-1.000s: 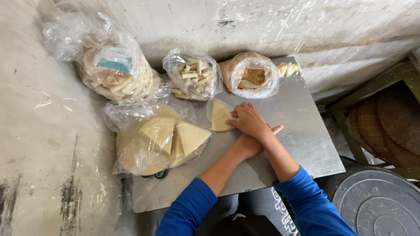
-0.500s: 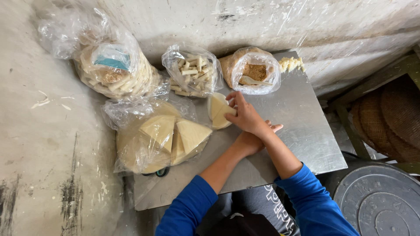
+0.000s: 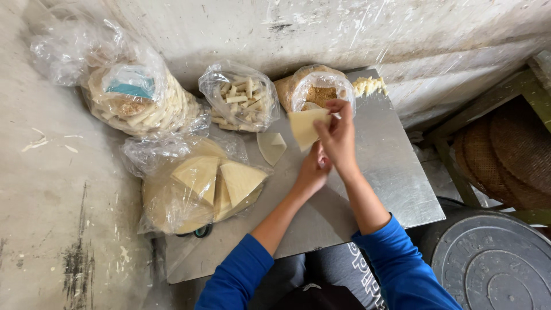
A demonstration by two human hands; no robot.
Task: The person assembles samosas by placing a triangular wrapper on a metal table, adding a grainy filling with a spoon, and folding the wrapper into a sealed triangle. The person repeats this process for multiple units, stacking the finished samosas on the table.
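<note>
My right hand (image 3: 340, 133) is raised above the metal table (image 3: 396, 172), gripping a pale folded pastry sheet (image 3: 305, 126) just in front of the bag of brown filling (image 3: 314, 89). My left hand (image 3: 313, 171) sits curled beneath the right wrist, and whether it holds anything is hidden. Another pale pastry piece (image 3: 271, 146) lies flat on the table to the left. A clear bag of triangular pastry sheets (image 3: 201, 183) rests at the table's left end.
A bag of rolled pastry sticks (image 3: 241, 103) and a larger bag of rolls (image 3: 135, 97) lean against the wall. Loose rolled pieces (image 3: 368, 86) lie at the table's far corner. A round grey lid (image 3: 493, 264) and woven trays (image 3: 511, 155) sit to the right.
My right hand has lifted a pastry sheet off the table and carried it up toward the filling bag. The left hand has slid under the right wrist.
</note>
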